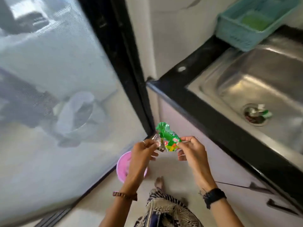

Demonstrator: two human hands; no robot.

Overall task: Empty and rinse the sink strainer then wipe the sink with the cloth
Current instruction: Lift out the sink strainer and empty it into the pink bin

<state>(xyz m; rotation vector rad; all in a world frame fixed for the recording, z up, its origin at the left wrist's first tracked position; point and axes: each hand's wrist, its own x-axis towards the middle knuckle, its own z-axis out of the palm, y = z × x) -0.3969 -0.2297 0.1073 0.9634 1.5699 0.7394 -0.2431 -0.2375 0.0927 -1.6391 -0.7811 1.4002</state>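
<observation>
- your left hand [142, 150] and right hand [191, 149] are both pinched shut on a crumpled green wrapper [168, 139], each grip closed on one side of it, held over the floor [172, 163] in front of the desk [196, 95].
- the black-edged desk carries a steel sink [255, 76], off to your right and well apart from the hands.
- the sink strainer [255, 114] sits in the drain, with scraps of foil and green wrapper lying in it.
- a teal basket [246, 23] rests at the sink's far corner, something green inside it.
- a pink bowl [122, 166] stands on the pale floor just under your left hand.
- to your left, a black-framed mesh screen door [57, 71] fills the view; shapes behind it are blurred.
- pale cabinet fronts [229, 169] with dark handles run below the desk.
</observation>
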